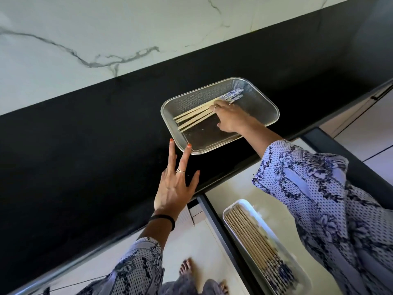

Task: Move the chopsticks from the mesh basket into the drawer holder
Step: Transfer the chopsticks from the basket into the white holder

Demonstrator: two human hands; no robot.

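Note:
A steel mesh basket [253, 96] stands on the black counter [95, 135]. Inside it lie several wooden chopsticks [194, 116] with blue-and-white patterned tops. My right hand [229, 117] reaches into the basket, its fingers closing over the chopsticks near their patterned ends. My left hand [175, 184] is open, fingers spread, with two fingertips against the basket's near-left corner. Below the counter edge a white drawer holder [244, 209] sits in the open drawer with several chopsticks [253, 241] lying in it.
A white marble wall [106, 35] runs behind the counter. The dark drawer frame [214, 224] juts out below the counter edge. My bare feet [187, 267] and a pale floor show underneath. My wide patterned right sleeve [319, 199] hangs over the drawer.

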